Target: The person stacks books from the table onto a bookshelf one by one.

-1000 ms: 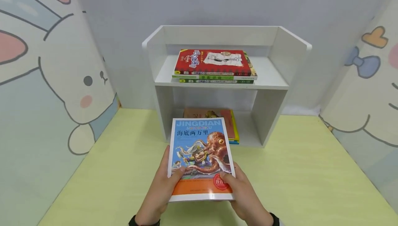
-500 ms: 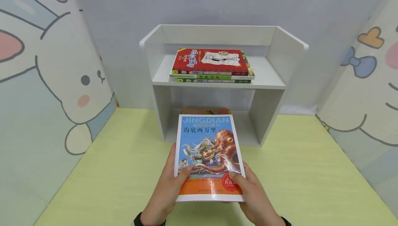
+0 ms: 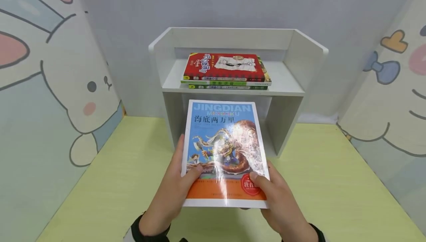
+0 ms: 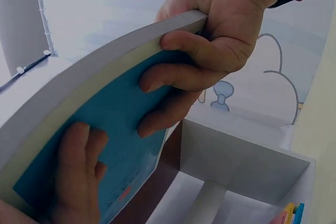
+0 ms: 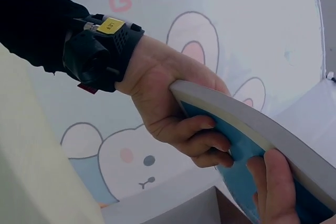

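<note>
Both hands grip a paperback book [image 3: 219,138] by its lower side edges, its blue front cover with an octopus picture facing up. My left hand [image 3: 174,188] is at the left edge and my right hand [image 3: 283,199] at the right, each with its thumb on the cover. In the left wrist view, the fingers of both hands curl under the teal back cover [image 4: 123,114]. The book's top overlaps the lower compartment of a white bookshelf [image 3: 287,118]. Glare crosses the cover.
On the upper shelf lies a stack of several books [image 3: 226,68], a red one on top. Coloured book edges [image 4: 293,214] show in the lower compartment in the left wrist view; the held book hides them from the head. The shelf stands on a pale green table [image 3: 332,182].
The book has moved forward and up toward the shelf with both hands, after a small shift to the right. It now covers the books on the lower shelf.
</note>
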Motion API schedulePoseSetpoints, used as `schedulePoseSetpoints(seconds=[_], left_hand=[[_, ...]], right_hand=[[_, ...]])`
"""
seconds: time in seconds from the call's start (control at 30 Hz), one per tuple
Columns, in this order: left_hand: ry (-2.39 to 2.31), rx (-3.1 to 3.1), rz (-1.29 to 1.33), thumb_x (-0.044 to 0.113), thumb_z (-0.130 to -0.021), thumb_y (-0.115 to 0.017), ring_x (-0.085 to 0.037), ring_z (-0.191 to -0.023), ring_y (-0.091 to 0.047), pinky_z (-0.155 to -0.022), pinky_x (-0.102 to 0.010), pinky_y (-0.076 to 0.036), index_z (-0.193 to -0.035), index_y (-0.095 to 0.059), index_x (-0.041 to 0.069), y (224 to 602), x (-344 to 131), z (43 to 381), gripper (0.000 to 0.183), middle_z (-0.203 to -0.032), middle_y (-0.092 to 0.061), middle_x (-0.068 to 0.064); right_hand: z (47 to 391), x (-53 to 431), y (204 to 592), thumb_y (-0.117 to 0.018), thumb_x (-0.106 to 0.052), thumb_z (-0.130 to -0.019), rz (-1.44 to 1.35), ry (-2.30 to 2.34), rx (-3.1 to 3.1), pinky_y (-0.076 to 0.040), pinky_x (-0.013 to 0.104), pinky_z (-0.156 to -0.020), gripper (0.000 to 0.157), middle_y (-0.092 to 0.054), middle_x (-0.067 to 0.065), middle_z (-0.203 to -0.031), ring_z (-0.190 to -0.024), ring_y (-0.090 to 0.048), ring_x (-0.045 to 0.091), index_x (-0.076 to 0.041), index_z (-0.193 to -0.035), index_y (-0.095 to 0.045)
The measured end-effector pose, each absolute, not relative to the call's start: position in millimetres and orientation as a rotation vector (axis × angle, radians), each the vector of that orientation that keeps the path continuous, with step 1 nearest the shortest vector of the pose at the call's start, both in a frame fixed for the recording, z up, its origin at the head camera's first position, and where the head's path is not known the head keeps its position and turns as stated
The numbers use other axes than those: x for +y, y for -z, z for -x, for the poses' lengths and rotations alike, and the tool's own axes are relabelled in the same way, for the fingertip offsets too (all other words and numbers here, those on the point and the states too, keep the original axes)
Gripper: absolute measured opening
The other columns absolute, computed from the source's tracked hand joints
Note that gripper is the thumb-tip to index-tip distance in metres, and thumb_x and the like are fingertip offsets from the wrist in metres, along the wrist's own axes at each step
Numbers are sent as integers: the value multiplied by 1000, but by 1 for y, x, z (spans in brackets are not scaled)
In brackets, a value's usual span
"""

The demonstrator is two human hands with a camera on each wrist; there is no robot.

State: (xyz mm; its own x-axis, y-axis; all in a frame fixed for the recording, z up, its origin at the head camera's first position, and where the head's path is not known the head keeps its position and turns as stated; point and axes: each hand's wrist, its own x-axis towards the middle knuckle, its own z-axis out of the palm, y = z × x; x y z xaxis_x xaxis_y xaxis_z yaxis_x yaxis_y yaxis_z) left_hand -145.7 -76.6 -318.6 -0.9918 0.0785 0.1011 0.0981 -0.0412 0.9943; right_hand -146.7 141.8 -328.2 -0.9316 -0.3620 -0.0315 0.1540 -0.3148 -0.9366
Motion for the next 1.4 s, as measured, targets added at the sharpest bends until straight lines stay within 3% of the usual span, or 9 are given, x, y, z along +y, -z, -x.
schedulePoseSetpoints(seconds=[0.17, 0.37, 0.5, 0.63, 0.8, 1.07, 1.27, 1.4], left_hand=[[2261, -2169, 269, 0, -92, -43, -13, -134, -17, -106, -43, -25, -147, 3, 32, 292, -79, 146, 78, -150, -8, 13], [2199, -2165, 458, 1, -93, -41, -19, -124, -32, -91, -32, -44, -148, 6, 23, 261, -83, 155, 76, -150, -9, 8], [2181, -2164, 526, 3, -93, -41, -23, -113, -42, -80, -27, -49, -148, 0, 20, 243, -85, 176, 71, -146, -23, 2], [2179, -2193, 488, 6, -93, -42, -21, -111, -45, -86, -32, -45, -148, -9, 22, 230, -85, 199, 65, -138, -35, 2], [2164, -2262, 335, 11, -94, -45, -22, -114, -42, -98, -42, -35, -148, -12, 21, 226, -83, 224, 64, -139, -35, 0], [2233, -2237, 287, 13, -93, -46, -25, -115, -41, -98, -44, -34, -145, -20, 22, 232, -82, 253, 59, -136, -37, -2], [2184, -2320, 175, 19, -92, -49, -23, -119, -37, -99, -43, -31, -147, -16, 24, 229, -80, 269, 65, -142, -32, 0], [2182, -2362, 104, 23, -92, -51, -24, -117, -39, -96, -43, -35, -146, -21, 26, 224, -78, 283, 62, -138, -36, -2]], right_hand=[[151, 147, 306, -39, -17, -99, 431, 2298, 1545, -54, 36, -60, 49, -62, 11, -105, -70, -65, 19, -2, -138, -14], [161, 153, 274, -40, -20, -99, 498, 2271, 1536, -54, 35, -63, 51, -59, 12, -112, -76, -65, 19, -4, -140, -13], [178, 153, 252, -45, -25, -98, 420, 2259, 1567, -54, 30, -66, 55, -54, 13, -120, -83, -63, 18, -9, -142, -15], [197, 151, 240, -47, -27, -96, 360, 2253, 1618, -51, 27, -77, 58, -44, 13, -129, -98, -57, 20, -11, -143, -18], [219, 148, 233, -47, -27, -96, 276, 2256, 1640, -44, 26, -91, 59, -32, 11, -136, -118, -39, 25, -11, -144, -17], [246, 143, 230, -45, -26, -97, 156, 2275, 1665, -49, 25, -80, 57, -36, 12, -132, -110, -46, 24, -8, -143, -18], [266, 144, 230, -49, -25, -95, 80, 2310, 1614, -52, 25, -70, 57, -40, 14, -125, -99, -54, 21, -2, -138, -20], [282, 146, 227, -51, -25, -94, 33, 2345, 1566, -53, 25, -66, 58, -40, 13, -124, -95, -57, 20, -2, -138, -21]])
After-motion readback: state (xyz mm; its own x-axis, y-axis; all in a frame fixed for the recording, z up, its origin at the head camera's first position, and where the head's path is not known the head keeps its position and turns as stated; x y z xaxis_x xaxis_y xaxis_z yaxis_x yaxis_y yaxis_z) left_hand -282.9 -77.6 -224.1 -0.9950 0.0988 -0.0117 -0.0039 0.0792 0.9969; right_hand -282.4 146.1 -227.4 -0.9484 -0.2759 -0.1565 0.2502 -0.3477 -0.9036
